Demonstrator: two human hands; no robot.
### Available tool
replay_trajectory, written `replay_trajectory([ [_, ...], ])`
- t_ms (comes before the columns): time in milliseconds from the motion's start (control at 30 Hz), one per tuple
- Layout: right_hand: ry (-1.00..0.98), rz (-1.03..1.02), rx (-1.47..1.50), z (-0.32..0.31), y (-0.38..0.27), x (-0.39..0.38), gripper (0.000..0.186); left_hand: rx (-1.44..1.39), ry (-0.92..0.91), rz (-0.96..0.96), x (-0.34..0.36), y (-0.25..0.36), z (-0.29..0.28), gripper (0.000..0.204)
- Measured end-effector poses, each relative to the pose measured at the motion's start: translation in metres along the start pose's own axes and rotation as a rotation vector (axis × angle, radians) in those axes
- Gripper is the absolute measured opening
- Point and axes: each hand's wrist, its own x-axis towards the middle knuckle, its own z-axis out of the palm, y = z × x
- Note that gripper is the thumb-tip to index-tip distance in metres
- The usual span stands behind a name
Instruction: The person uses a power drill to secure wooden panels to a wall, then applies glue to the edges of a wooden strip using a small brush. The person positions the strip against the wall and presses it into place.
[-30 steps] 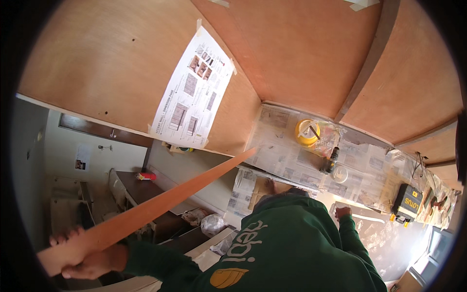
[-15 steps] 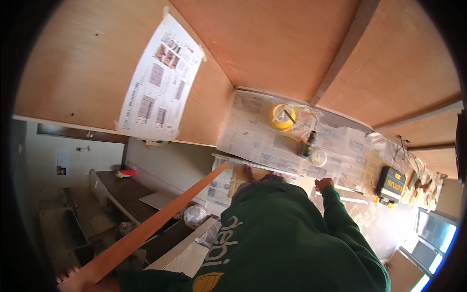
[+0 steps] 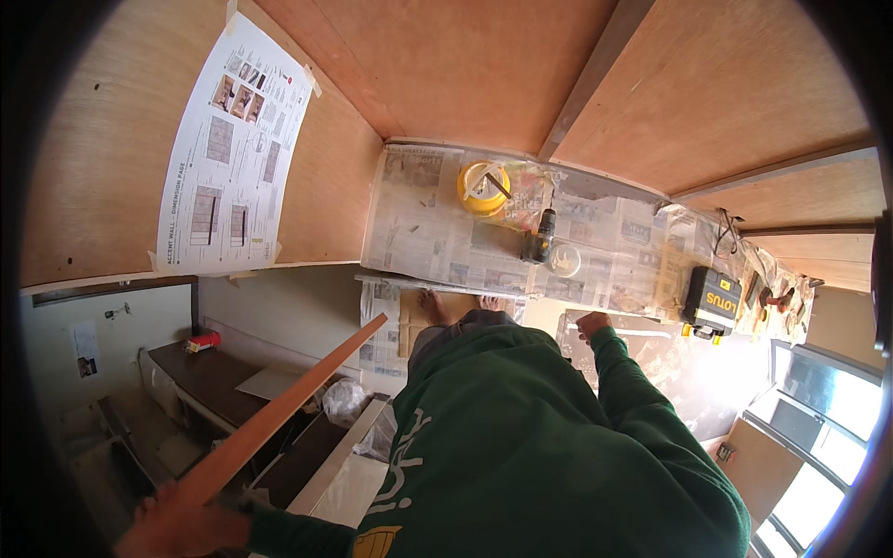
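Note:
My left hand (image 3: 181, 523), low at the left rim, is wrapped round the near end of a long reddish wooden strip (image 3: 279, 409). The strip slants up and away, its far end close to my bare feet. My right hand (image 3: 593, 324) hangs forward at my right side with its fingers curled in; whether anything is inside them is hidden. It is closest to the newspaper-covered ledge (image 3: 446, 244), just below the ledge's edge. On that ledge a black cordless drill (image 3: 539, 240) lies beside a round clear lid-like disc (image 3: 564, 260) and a yellow tub (image 3: 483, 190) with a dark-handled tool across it.
Plywood panels (image 3: 465, 65) rise ahead, one bearing a taped printed sheet (image 3: 233, 149). A black tool case (image 3: 713, 302) stands on the ledge's right. At left are a dark countertop (image 3: 200, 372), a red object (image 3: 202, 342) and plastic bags (image 3: 344, 402). Windows (image 3: 819, 409) are at right.
The view has shifted, so the ledge and panels now appear further left. My left hand still grips the strip and has drawn slightly inward; the right hand stays curled at my side.

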Motion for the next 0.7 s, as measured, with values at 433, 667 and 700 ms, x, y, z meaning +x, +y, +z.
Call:
replay_trajectory([
  [433, 0.319, -0.009, -0.042, -0.011, -0.169, 0.015, 0.032, -0.663, -0.425, -0.236, -0.019, -0.057, 0.012, 0.087],
  [667, 0.276, -0.181, 0.142, -0.01, -0.305, 0.057, 0.034, -0.63, -0.351, -0.296, -0.015, -0.041, 0.024, 0.092],
  [700, 0.288, -0.217, 0.244, 0.002, -0.311, 0.077, 0.035, -0.596, -0.323, -0.282, -0.017, -0.042, 0.022, 0.091],
])
